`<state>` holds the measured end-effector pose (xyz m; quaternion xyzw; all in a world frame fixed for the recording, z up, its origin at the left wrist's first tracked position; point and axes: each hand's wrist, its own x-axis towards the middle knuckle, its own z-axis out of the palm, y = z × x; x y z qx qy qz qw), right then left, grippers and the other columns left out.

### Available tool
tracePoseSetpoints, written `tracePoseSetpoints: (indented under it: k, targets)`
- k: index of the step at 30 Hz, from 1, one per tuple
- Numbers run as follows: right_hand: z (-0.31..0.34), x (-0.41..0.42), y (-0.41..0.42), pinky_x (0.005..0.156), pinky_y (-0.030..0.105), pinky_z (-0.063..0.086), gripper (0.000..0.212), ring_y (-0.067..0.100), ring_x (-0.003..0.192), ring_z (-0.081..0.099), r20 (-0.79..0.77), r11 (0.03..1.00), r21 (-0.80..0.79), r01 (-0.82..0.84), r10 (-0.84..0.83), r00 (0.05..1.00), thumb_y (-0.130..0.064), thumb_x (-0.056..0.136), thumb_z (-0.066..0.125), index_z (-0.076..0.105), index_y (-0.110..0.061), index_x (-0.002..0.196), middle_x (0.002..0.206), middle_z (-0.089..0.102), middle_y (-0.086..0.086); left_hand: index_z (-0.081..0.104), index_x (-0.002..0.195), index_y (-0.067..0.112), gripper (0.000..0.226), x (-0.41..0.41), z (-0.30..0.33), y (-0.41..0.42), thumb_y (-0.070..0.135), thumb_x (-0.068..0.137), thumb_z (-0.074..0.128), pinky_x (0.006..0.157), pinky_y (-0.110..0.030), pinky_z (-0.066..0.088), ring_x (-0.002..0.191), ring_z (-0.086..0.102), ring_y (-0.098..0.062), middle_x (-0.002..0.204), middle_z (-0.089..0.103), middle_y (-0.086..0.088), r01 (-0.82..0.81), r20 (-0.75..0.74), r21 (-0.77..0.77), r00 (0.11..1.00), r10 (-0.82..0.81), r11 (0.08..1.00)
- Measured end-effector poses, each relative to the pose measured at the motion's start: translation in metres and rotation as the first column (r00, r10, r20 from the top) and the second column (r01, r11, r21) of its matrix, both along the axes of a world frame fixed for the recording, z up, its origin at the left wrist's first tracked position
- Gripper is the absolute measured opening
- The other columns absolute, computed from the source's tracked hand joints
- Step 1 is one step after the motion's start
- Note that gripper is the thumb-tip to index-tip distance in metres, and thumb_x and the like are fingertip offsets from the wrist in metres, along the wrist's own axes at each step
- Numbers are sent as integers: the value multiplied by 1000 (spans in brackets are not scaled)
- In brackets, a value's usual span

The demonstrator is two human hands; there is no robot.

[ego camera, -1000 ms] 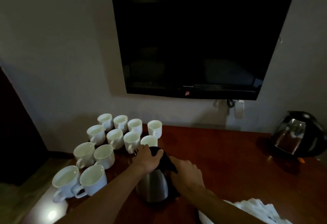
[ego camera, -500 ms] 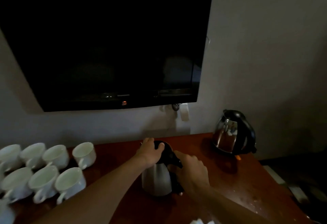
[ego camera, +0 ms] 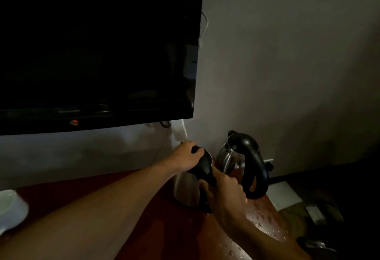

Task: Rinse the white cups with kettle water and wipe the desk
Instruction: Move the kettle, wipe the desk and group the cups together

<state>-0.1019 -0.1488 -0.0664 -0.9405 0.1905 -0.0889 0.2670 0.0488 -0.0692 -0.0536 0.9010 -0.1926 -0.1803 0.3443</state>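
Note:
A steel kettle (ego camera: 186, 191) with a black lid and handle stands on the red-brown desk (ego camera: 164, 224), right of centre. My left hand (ego camera: 186, 155) grips its black lid from above. My right hand (ego camera: 223, 193) is curled round the kettle's black handle. One white cup (ego camera: 10, 208) shows at the far left edge, blurred; the other cups are out of view.
A second kettle (ego camera: 244, 161) with a glass body and big black handle stands just behind and right of the first, near the wall. Water drops lie on the desk's right edge (ego camera: 261, 220). A dark wall-mounted TV (ego camera: 96, 54) hangs above. White paper (ego camera: 284, 195) lies on the floor.
The view has swung to the right, so most cups have left the frame. Both hands have carried the steel kettle rightward across the desk, close to the second kettle.

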Motion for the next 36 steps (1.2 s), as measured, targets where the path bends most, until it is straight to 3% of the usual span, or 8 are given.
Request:
tracePoseSetpoints:
  k: [2, 5, 10, 15, 22, 27, 30, 36]
  targets:
    - [-3, 5, -10, 75, 28, 60, 32, 3, 84, 67, -15, 1000, 5, -5, 5, 1000, -39, 97, 63, 54, -36, 128, 98, 69, -13, 54, 137, 15, 40, 5, -5, -9, 37, 105, 48, 95, -26, 39, 125, 51, -23, 140, 51, -7, -4, -13, 1, 1000, 4, 1000]
    - [-5, 9, -16, 73, 16, 53, 36, 1, 88, 65, -33, 999, 15, -33, 33, 999, -39, 98, 61, 51, -35, 132, 105, 69, -12, 51, 142, 16, 43, 10, -10, -17, 37, 104, 50, 104, -29, 42, 128, 49, -23, 143, 48, -5, -3, -24, -6, 1000, 2, 1000]
    - [-4, 14, -18, 68, 15, 48, 42, 0, 89, 57, -36, 999, -35, -35, 34, 999, -51, 97, 56, 47, -34, 135, 116, 62, -13, 40, 151, 22, 54, 7, -12, -14, 44, 103, 49, 115, -38, 38, 136, 42, -23, 153, 37, -1, 60, -56, -13, 997, -61, 998]
    - [11, 32, -4, 95, 32, 51, 63, 15, 113, 58, 172, 989, -151, 2, 24, 985, -65, 90, 56, 49, -28, 140, 130, 58, -3, 29, 157, 21, 61, 4, 10, 19, 48, 104, 43, 122, -42, 25, 148, 28, -24, 163, 26, 0, 171, 89, 107, 979, -181, 979]
    - [22, 20, 88, 107, 43, 47, 93, 26, 138, 44, 112, 991, -120, -64, 77, 991, -71, 87, 56, 20, -24, 159, 160, 31, 5, 18, 161, 20, 64, -1, 55, 167, 51, 106, 32, 124, -39, 12, 154, 11, -23, 168, 13, -2, 104, 279, 379, 935, -220, 919]
    - [27, 0, 191, 114, 42, 40, 93, 21, 142, 39, 117, 988, -90, -124, 134, 984, -71, 88, 55, 16, -26, 159, 162, 28, 0, 8, 161, 29, 75, -13, 51, 309, 68, 99, 26, 121, -59, 12, 155, 1, -26, 169, 2, 4, 14, 242, 423, 962, -128, 906]
    - [26, -2, 249, 114, 47, 40, 94, 20, 144, 38, 119, 986, -73, -151, 159, 980, -72, 86, 56, 15, -27, 158, 163, 26, 0, 9, 160, 29, 85, -18, 38, 382, 78, 91, 22, 119, -62, 15, 155, 2, -29, 169, 4, 3, -33, 243, 445, 966, -85, 895]
    - [19, 23, 354, 113, 51, 39, 96, 21, 147, 34, 58, 960, -61, -272, 276, 959, -71, 86, 58, 13, -28, 159, 165, 22, -1, 21, 157, 24, 72, -29, 12, 496, 63, 99, 35, 115, -60, 25, 150, 21, -33, 164, 21, -1, -172, 291, 428, 956, 45, 887]
